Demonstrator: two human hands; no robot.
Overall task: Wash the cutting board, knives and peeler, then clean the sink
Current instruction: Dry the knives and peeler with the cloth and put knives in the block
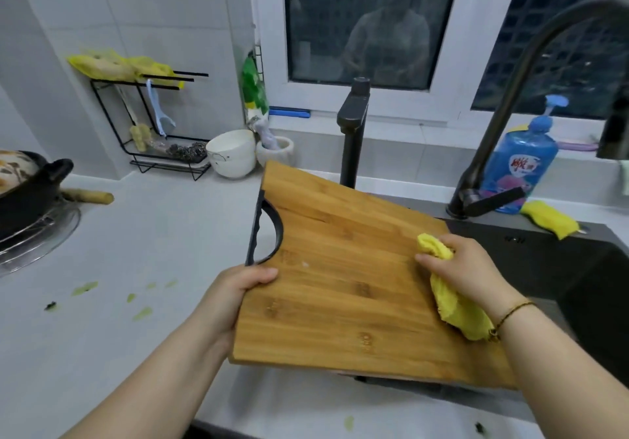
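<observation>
Left hand (243, 289) is gripping the cutting board (343, 278) edge below its black handle, tilting it over the sink (544, 254). Right hand (466, 268) is clutching a yellow cloth (456, 309) against it. Board: striped bamboo, looking clean.

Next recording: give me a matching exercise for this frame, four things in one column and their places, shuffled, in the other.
1 cutting board
2 yellow cloth
3 blue bottle
4 white bowl

A on the counter beside the wire rack
B gripped by the left hand
C behind the curved tap
D bunched in the right hand

Pairs: 1-B, 2-D, 3-C, 4-A
</observation>
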